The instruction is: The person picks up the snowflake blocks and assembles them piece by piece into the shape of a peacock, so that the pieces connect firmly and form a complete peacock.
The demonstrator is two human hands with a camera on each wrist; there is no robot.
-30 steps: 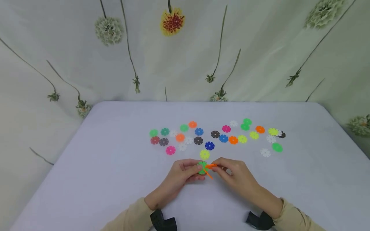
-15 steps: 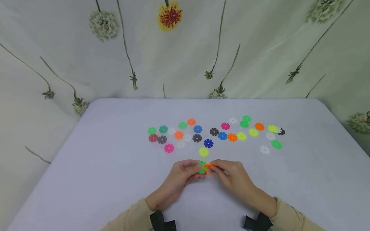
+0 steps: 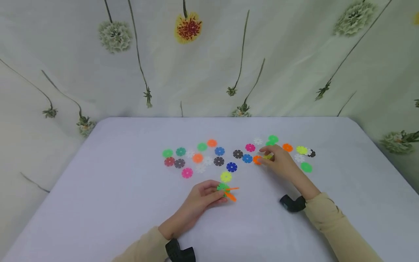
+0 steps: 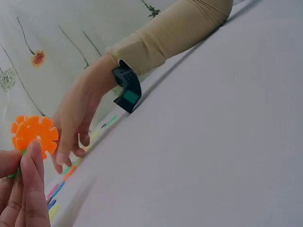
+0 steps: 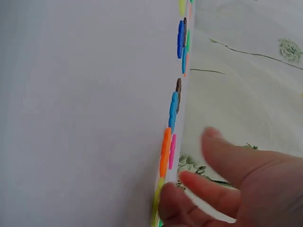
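My left hand (image 3: pixel 203 196) pinches a green notched plastic disc (image 3: pixel 222 187) between thumb and fingers, just above the table. Two orange notched discs (image 3: pixel 231 197) are slotted into it and stick out to the right; the left wrist view shows their broad faces overlapping. Farther forward, my right hand (image 3: pixel 282 163) hovers over the scattered discs, thumb and fingers apart with nothing between them. Its thumb overlaps a loose orange disc (image 3: pixel 256 160) in the head view, and a yellow disc (image 3: pixel 268 157) lies partly hidden under its fingers.
Loose discs in many colours spread across the middle of the white table (image 3: pixel 114 189). A yellow one (image 3: pixel 226 177) lies closest to the left hand. Black wrist mounts (image 3: pixel 292 203) sit below both wrists. A flower-printed cloth (image 3: pixel 203 80) hangs behind the table.
My right hand has let go of the orange disc on the joined pieces and moved forward and right to the loose discs. The left hand still holds the pieces, now turned slightly.
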